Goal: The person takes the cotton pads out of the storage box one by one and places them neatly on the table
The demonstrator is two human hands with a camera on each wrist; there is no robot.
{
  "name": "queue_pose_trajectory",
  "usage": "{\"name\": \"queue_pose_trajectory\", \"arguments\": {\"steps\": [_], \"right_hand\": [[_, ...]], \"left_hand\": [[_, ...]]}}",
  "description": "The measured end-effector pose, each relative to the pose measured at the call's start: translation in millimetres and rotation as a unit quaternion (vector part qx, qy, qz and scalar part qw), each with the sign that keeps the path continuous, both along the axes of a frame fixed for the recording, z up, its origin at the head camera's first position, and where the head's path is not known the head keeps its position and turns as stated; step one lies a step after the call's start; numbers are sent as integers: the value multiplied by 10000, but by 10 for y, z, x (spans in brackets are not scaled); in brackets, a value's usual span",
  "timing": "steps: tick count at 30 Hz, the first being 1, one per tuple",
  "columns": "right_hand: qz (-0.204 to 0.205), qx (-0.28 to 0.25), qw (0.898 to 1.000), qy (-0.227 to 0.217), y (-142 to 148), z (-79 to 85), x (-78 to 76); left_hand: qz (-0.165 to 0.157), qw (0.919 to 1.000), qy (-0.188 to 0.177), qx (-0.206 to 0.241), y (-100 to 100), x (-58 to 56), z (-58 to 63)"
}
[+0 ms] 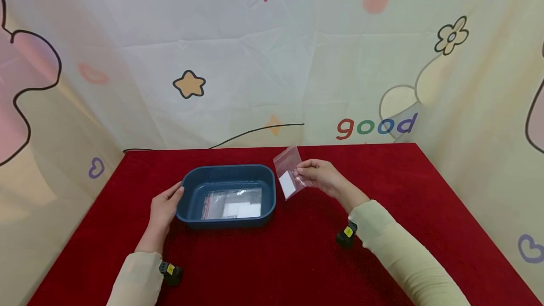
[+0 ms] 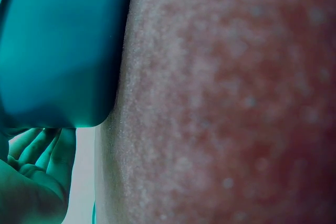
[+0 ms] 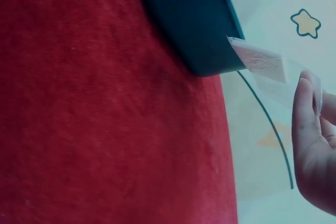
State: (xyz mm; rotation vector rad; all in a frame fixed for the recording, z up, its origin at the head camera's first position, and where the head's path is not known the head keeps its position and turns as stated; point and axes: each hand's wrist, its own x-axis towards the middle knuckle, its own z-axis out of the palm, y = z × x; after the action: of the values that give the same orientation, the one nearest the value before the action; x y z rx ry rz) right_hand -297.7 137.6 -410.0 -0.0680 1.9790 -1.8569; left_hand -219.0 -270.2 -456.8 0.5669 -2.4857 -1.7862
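Observation:
A blue plastic basin (image 1: 226, 224) sits on the red cloth, holding a small stack of clear zip bags (image 1: 240, 202) with white pieces inside. My left hand (image 1: 165, 206) holds the basin's left end, its thumb at the rim and its fingers against the outer wall. Off the basin's right end, my right hand (image 1: 321, 177) pinches one small clear zip bag (image 1: 287, 184) between thumb and fingers. This bag hangs tilted above the cloth with a white piece in its lower part. In the right wrist view, the bag overlaps the basin (image 3: 194, 24).
The red cloth (image 1: 263, 268) covers the table, whose far edge meets a printed curtain (image 1: 238, 60). More curtain hangs at both sides. A small dark device (image 1: 171, 273) is strapped at the left wrist and a similar device (image 1: 346, 235) at the right.

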Motion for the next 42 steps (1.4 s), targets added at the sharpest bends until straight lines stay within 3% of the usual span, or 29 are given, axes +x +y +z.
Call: {"name": "queue_pose_trajectory", "arguments": {"steps": [7,33,42], "right_hand": [[-52,-268,9995,-160,-3,-105,44],[-146,-473,9954,-819,-14,-430,111],[-289,-119,9968,-735,12,-443,163]], "left_hand": [[12,10000,-13,28,1,-8,-2],[22,10000,-24,58,3,-5,-3],[46,10000,-45,42,10,-6,12]]}}
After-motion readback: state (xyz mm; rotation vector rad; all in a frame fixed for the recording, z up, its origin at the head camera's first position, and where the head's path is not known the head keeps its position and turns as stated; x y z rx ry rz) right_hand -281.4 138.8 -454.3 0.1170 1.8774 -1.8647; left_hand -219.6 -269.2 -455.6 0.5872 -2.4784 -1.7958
